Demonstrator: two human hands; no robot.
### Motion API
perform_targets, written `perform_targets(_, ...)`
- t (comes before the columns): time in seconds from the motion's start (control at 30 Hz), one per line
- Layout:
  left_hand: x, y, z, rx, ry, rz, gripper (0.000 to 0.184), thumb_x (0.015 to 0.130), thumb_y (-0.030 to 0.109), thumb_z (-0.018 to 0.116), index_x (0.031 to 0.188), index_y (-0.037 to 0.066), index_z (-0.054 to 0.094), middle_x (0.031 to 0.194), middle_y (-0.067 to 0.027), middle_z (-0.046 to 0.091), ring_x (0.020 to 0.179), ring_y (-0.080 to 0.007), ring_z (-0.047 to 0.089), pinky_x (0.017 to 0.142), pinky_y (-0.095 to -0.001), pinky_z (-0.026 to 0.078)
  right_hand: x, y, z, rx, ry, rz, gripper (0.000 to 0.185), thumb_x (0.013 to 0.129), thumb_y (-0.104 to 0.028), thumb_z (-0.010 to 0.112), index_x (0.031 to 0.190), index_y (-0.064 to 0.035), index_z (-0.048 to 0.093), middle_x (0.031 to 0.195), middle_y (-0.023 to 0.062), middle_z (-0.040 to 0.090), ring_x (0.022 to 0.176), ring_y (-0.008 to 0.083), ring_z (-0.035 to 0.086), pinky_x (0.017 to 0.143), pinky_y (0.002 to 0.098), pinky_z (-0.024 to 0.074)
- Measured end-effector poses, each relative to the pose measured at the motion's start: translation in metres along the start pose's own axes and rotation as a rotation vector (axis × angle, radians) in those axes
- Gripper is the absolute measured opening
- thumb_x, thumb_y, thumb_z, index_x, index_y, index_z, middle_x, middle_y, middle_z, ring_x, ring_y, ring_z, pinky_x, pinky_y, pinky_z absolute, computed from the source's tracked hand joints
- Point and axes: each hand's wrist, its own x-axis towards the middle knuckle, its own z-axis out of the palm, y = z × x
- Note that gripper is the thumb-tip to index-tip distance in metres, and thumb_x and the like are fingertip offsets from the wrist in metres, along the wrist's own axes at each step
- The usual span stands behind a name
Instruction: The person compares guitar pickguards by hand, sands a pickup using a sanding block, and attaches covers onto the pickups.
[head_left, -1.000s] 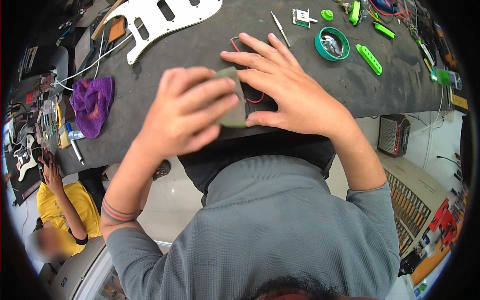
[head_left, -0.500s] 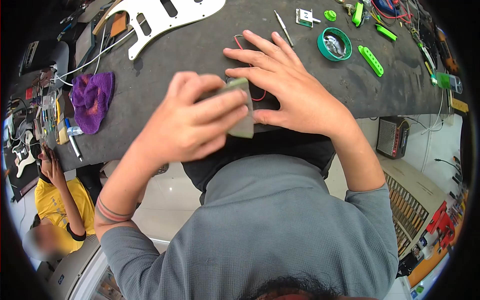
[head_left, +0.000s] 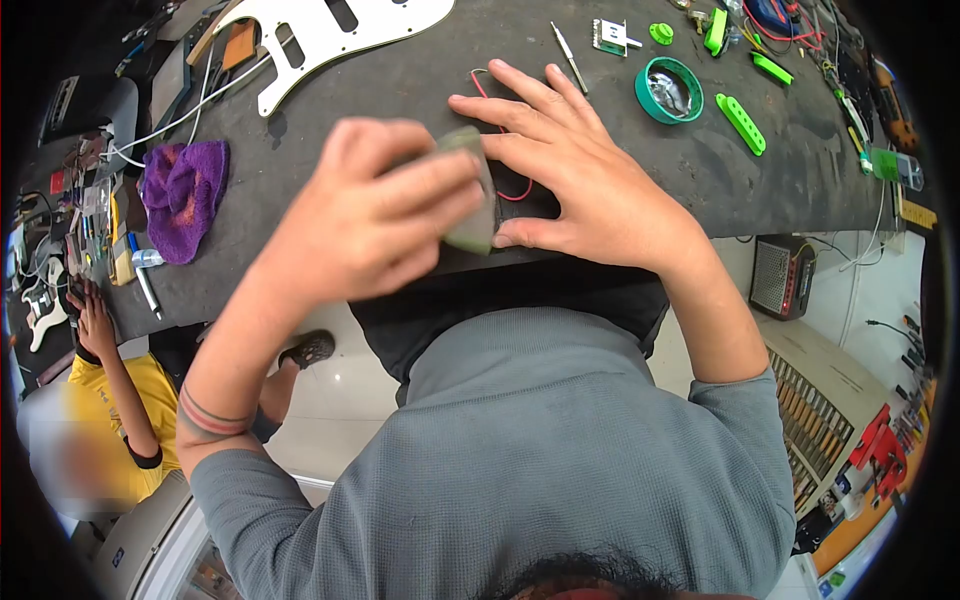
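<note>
My left hand point(head_left: 375, 215) is closed around a grey-green block point(head_left: 478, 220), possibly a sanding sponge, just above the dark bench near its front edge. Motion blurs the fingers and block. My right hand point(head_left: 585, 165) lies with its fingers spread, its thumb beside the block's lower right edge. Under that hand runs a thin red wire point(head_left: 517, 197), showing past the fingertips and again between thumb and index finger. Whatever lies beneath the palm and the block is hidden.
A white guitar pickguard point(head_left: 345, 35) and a purple cloth point(head_left: 185, 200) lie leftward. A teal ring-shaped container point(head_left: 642, 92), green pickup cover point(head_left: 741, 125), slim pointed tool point(head_left: 569, 58) and switch point(head_left: 612, 37) are rightward. A person in a yellow shirt point(head_left: 105, 410) sits at lower left.
My left hand and the block have shifted up and slightly left. My right hand stays nearly in place. The person in yellow has leaned a little to the left.
</note>
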Motion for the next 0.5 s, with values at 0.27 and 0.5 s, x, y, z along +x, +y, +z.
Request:
perform_targets(0.27, 0.000, 0.014, 0.003, -0.110, -0.033, 0.019, 0.055, 0.066, 0.013, 0.077, 0.121, 0.008, 0.081, 0.137, -0.0059, 0.071, 0.115, -0.0352, 0.063, 0.098, -0.0506, 0.052, 0.001, 0.000, -0.002, -0.011, -0.011, -0.002, 0.073, 0.074, -0.028, 0.096, 0.138, -0.0053, 0.069, 0.167, 0.0080, 0.052, 0.166, 0.0347, 0.029, 0.137, 0.0613, 0.0194)
perform_targets(0.5, -0.001, 0.020, 0.003, -0.170, -0.054, -0.044, 0.058, 0.069, 0.012, 0.075, 0.127, 0.009, 0.079, 0.137, -0.0076, 0.071, 0.116, -0.0378, 0.062, 0.100, -0.0516, 0.051, 0.000, 0.000, -0.002, -0.003, -0.007, -0.009, 0.074, 0.075, -0.028, 0.096, 0.140, -0.0066, 0.068, 0.168, 0.0079, 0.052, 0.166, 0.0349, 0.029, 0.137, 0.0616, 0.0186)
